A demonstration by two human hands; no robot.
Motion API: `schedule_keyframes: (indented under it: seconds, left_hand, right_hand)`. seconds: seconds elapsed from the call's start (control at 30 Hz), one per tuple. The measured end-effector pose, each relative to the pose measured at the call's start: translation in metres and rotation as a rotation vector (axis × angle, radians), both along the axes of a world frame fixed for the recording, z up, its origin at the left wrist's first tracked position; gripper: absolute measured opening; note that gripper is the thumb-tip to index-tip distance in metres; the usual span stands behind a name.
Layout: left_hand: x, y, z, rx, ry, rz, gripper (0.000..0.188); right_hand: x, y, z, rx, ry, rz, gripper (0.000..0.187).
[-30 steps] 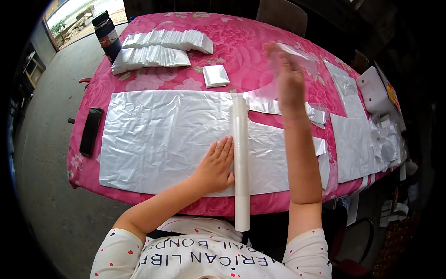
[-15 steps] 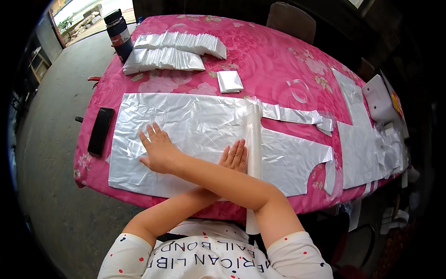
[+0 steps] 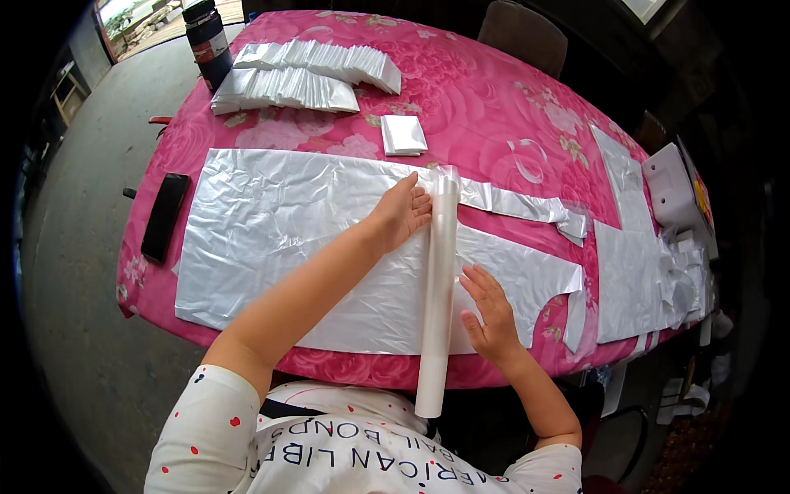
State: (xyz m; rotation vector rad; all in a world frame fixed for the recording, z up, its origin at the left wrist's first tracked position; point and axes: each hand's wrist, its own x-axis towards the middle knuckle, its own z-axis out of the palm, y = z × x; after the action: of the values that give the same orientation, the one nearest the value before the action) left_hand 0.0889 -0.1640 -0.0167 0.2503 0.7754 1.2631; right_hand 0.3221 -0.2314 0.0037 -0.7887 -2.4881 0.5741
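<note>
A silvery-white plastic bag [image 3: 263, 230] lies spread flat across the near part of the table, its cut-out handle end to the right. Across it, from far to near, rests a long pale translucent tube [image 3: 438, 288], like a roll of film, whose near end juts past the table edge. My left hand [image 3: 403, 212] is over the bag at the tube's left side, fingers extended and their tips beside or against it. To the right of the tube, my right hand [image 3: 490, 317] is open with nothing in it, fingers stretched toward the far side.
Two rows of folded plastic packets [image 3: 296, 86] and a separate small stack [image 3: 403, 136] lie farther back. A dark bottle [image 3: 207, 49] stands at the far left, a black phone [image 3: 166, 216] at the left edge. More plastic bags [image 3: 629, 280] and a white box [image 3: 668, 185] are on the right.
My arms were crossed and are now apart. My right hand has swung from the bag's left part to right of the tube, while my left hand has slid farther away along it.
</note>
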Motion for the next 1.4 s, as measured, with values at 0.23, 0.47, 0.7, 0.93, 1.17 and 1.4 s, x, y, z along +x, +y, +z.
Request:
schedule_keyframes:
  seconds: [0.23,0.47,0.7,0.93,1.17,1.4]
  left_hand:
    - [-0.013,-0.012,0.012,-0.082,0.329,0.011,0.057]
    - [-0.094,-0.104,0.013,0.054,0.54,-0.015,0.045]
    - [-0.161,-0.222,0.022,-0.042,0.66,0.159,0.039]
    - [-0.179,-0.337,0.007,-0.034,0.866,0.319,0.036]
    - [-0.154,-0.356,0.009,-0.025,2.009,0.18,0.068]
    - [-0.159,-0.36,0.0,-0.212,1.285,0.207,0.073]
  right_hand:
    - [0.006,0.008,-0.004,0.1,-0.208,0.205,0.053]
    - [-0.085,0.004,-0.012,0.13,-0.154,0.447,0.055]
    - [-0.217,-0.084,0.04,-0.326,-0.04,1.1,0.052]
    - [-0.27,-0.023,0.007,0.066,0.047,0.68,0.049]
    - [-0.362,-0.059,-0.036,0.262,-0.041,0.634,0.052]
    - [-0.395,-0.105,-0.049,-0.153,0.193,0.091,0.09]
